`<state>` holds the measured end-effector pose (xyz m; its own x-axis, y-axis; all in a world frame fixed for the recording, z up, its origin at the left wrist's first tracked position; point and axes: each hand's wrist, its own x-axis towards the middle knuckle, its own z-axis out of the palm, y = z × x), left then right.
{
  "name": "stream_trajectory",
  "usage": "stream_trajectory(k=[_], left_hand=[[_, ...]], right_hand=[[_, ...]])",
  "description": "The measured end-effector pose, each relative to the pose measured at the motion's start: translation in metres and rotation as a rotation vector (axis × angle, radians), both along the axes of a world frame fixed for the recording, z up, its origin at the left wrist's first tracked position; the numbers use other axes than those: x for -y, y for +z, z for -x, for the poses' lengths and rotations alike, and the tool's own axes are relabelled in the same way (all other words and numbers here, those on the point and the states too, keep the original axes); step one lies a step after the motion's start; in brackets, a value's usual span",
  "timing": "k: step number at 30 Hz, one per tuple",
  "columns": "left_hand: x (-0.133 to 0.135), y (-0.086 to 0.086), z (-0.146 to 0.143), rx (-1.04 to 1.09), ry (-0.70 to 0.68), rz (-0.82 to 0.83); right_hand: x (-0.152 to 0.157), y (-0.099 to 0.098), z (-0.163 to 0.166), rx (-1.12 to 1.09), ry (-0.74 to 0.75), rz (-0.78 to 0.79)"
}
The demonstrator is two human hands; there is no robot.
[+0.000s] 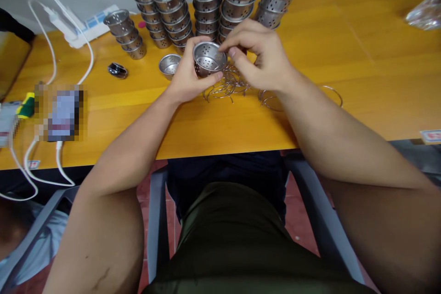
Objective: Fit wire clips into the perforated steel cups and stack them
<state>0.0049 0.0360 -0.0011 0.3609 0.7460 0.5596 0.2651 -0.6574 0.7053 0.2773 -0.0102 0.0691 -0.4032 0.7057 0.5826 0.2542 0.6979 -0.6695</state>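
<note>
My left hand (193, 73) is wrapped round a small perforated metal cup (208, 59), its mouth tilted towards me. At the cup's right rim, the thumb and fingertips of my right hand (257, 53) are pinched together; whatever lies between them is too small to make out. Below the cup and my right hand is a tangle of thin curved wire pieces (229, 85) on the table. A second perforated cup (168, 65) stands just left of my left hand.
Tall stacks of perforated cups (208, 2) line the back of the yellow table (344, 55). A shorter cup stack (129, 39), a dark shiny object (117, 70), a phone (65, 115) with white cables and a power strip (89, 27) are at left. A clear plastic bag (425, 11) lies far right.
</note>
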Motion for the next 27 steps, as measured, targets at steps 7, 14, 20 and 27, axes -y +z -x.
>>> stream_trajectory(k=[7, 14, 20, 27], left_hand=[[-0.002, -0.001, 0.005, -0.021, 0.012, -0.06], [-0.002, -0.001, 0.002, -0.031, -0.006, -0.097], [0.003, 0.005, 0.006, -0.092, -0.037, -0.172], [0.002, 0.023, 0.011, -0.117, -0.022, -0.227]], right_hand=[[-0.014, -0.02, -0.004, 0.061, 0.058, -0.159], [-0.001, -0.017, 0.0, 0.158, 0.076, -0.158], [-0.004, -0.013, 0.001, 0.139, 0.023, -0.122], [0.003, 0.006, -0.013, -0.016, -0.119, -0.551]])
